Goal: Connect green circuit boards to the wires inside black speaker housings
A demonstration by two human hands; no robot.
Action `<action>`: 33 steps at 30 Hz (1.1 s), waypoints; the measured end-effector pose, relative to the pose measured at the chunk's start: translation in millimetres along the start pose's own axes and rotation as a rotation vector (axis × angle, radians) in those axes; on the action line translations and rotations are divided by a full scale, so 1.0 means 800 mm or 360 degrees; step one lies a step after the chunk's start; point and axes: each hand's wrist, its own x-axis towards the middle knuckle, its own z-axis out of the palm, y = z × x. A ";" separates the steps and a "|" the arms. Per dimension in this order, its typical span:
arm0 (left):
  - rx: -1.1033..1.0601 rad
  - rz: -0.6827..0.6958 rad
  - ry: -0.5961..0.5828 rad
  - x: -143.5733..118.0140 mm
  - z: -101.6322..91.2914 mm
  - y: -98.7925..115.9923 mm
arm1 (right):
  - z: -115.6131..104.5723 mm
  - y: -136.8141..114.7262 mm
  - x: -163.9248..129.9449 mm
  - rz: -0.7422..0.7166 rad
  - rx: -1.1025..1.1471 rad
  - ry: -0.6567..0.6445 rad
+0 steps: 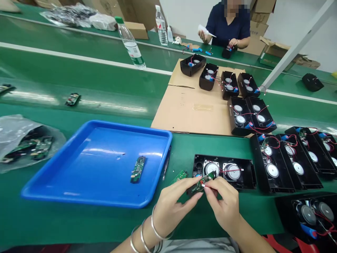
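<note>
My left hand (pixel 177 202) grips a green circuit board (pixel 196 188) by its edges, between thumb and fingers. Close against it, my right hand (pixel 223 197) pinches a small white connector plug (pixel 204 185) at the board's face. Just behind both hands lies an open black speaker housing (pixel 247 175) with two round speakers (pixel 233 172) and red wires inside. A second green board (pixel 180 176) rests on the table beside my left fingers, partly covered by them. Whether the plug is seated in the board I cannot tell.
A blue tray (pixel 97 200) at left holds one circuit board (pixel 138 169). A plastic bag of boards (pixel 39 147) sits beyond it. Several black speaker housings (pixel 272 170) stand at right and on cardboard (pixel 189 117). Across the conveyor, a person (pixel 228 24) handles another housing.
</note>
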 end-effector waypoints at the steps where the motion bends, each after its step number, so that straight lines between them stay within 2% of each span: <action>1: -0.0045 0.0004 0.0005 -0.001 0.000 -0.001 | -0.001 -0.001 0.000 0.0004 0.0015 0.0001; 9: -0.0302 -0.0066 0.0069 0.001 0.001 -0.006 | -0.005 -0.009 0.006 0.0187 0.0196 -0.0065; 11: -0.0346 -0.0096 0.0097 0.005 -0.001 -0.008 | -0.006 -0.009 0.007 0.0168 0.0165 -0.0045; 13: -0.0402 -0.0172 0.0136 0.009 -0.007 -0.010 | -0.008 -0.005 0.008 0.0040 0.0000 0.0058; 17: -0.0809 -0.0477 0.0115 0.016 -0.018 -0.014 | -0.013 0.011 0.014 -0.0310 -0.0578 0.0292; 21: -0.1162 -0.0844 0.0072 0.020 -0.015 -0.016 | -0.008 0.017 0.023 -0.0327 -0.0801 0.0114; 24: -0.1180 -0.0984 0.0113 0.023 -0.009 -0.015 | 0.000 0.008 0.026 -0.0398 -0.0777 -0.0001; 26: -0.1081 -0.0976 0.0118 0.025 -0.007 -0.013 | 0.004 0.000 0.026 -0.0423 -0.0690 -0.0068; 29: -0.0957 -0.0856 0.0104 0.025 -0.007 -0.011 | 0.006 -0.010 0.025 -0.0309 -0.0484 -0.0144; 33: -0.0773 -0.0479 0.0107 0.020 -0.007 -0.010 | 0.004 -0.017 0.025 -0.0002 -0.0160 -0.0119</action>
